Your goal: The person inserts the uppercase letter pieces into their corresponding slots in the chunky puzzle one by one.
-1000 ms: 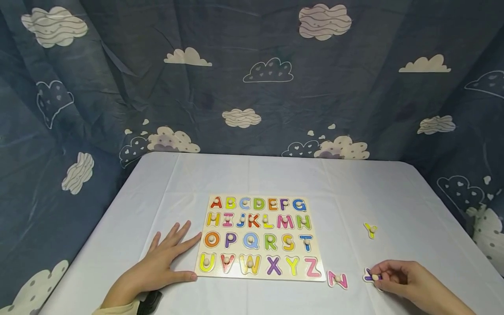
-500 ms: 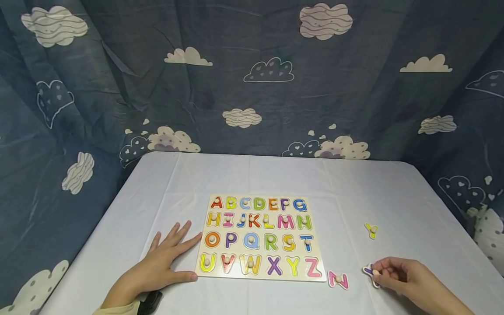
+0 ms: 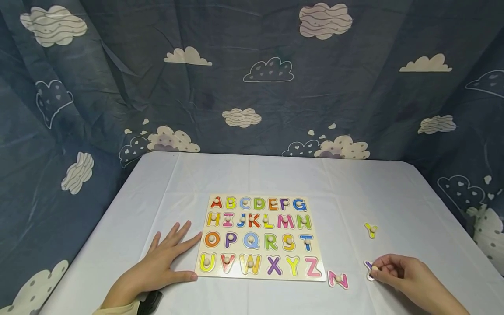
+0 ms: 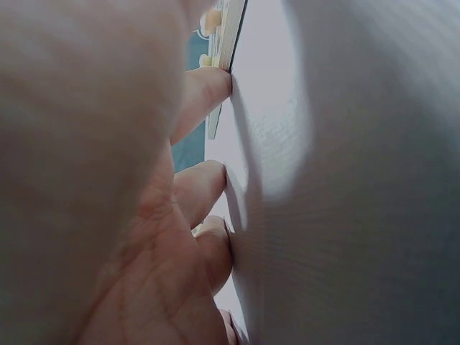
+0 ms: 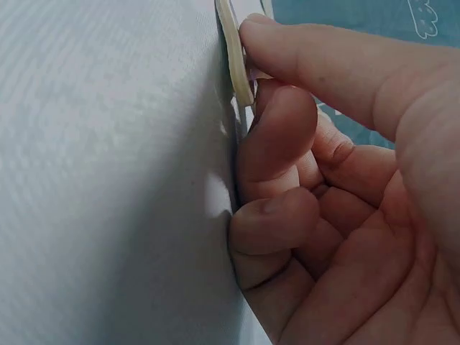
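A wooden alphabet puzzle board (image 3: 260, 258) lies on the table with most letters seated; the X, Y and Z places show only printed letters, without knobs. My left hand (image 3: 163, 260) rests spread on the cloth, index fingertip and thumb against the board's left edge. To the right of the board, my right hand (image 3: 405, 278) pinches the knob of a purple letter X piece (image 3: 369, 265), partly hidden by the fingers. In the right wrist view the piece's edge (image 5: 237, 65) is close to the cloth, slightly tilted; its other fingers are curled.
A pink letter Z piece (image 3: 337, 280) lies turned sideways beside the board's lower right corner. Farther right and back lies a yellow letter Y piece (image 3: 371, 230). A white cloth covers the table (image 3: 275, 175); a dark cloud-patterned curtain (image 3: 271, 100) hangs behind and at the sides.
The purple X piece has been turned between my right fingers and shifted slightly away from me. My left hand and the board have stayed put.
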The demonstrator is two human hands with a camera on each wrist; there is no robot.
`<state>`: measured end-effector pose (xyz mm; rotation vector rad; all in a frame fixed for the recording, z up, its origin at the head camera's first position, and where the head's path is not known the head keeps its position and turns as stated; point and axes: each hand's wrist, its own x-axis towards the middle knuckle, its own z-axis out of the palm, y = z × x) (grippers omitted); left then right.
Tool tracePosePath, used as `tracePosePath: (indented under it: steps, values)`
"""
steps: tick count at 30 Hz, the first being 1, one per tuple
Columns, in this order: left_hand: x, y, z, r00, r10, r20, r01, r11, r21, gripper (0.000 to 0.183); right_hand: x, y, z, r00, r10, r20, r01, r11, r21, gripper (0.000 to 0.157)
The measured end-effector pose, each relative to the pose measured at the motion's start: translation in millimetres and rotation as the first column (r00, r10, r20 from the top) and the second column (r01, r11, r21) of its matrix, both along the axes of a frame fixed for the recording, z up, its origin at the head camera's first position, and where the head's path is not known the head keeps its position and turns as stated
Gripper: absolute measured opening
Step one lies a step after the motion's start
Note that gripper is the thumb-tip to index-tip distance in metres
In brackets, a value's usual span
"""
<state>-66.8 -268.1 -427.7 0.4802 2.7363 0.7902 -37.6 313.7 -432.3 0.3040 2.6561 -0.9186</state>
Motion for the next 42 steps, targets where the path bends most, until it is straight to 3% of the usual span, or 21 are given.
tracePosePath:
  steps: [23,42]
  values:
    - [1.3,-0.6,0.4,1.0,0.005,0.014,-0.005,1.0,0.01,0.102,0.4,1.5,-0.3,1.0,0.024,0.004,-0.024,1.0,-0.002,0.026]
    - [-0.8,0.3,-0.9,1.0,0.003,-0.007,-0.003,1.0,0.008,0.102,-1.3,-14.5,7.1,0.996,0.053,-0.067,-0.055,0.998,-0.029,0.025]
